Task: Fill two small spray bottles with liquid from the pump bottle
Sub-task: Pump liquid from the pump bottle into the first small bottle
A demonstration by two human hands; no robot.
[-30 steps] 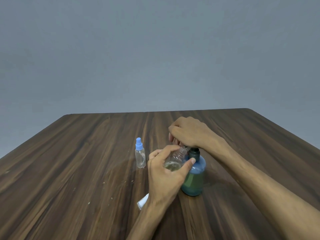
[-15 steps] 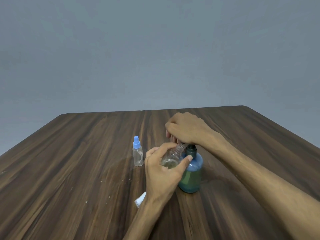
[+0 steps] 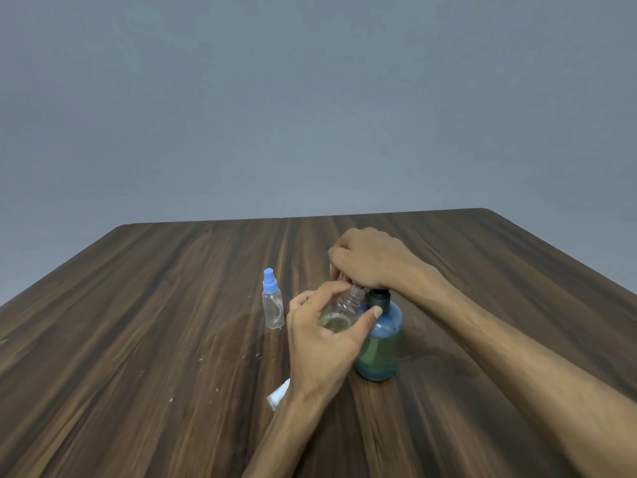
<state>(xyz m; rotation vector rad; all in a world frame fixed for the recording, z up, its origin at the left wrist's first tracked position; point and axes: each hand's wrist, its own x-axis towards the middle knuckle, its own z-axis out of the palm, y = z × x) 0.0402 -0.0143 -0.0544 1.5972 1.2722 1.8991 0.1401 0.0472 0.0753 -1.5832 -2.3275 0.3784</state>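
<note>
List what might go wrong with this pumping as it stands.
1. The left hand holds the uncapped clear small bottle tilted at the spout; liquid may miss its narrow neck and spill on the wooden table.
2. The right hand presses the blue-green pump bottle from above with nothing steadying its base; it might tip.

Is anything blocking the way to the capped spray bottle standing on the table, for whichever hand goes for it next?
Nothing visible. The capped spray bottle stands alone on the table, left of the left hand, which holds the open bottle against the pump bottle. The right hand is on the pump.
</note>
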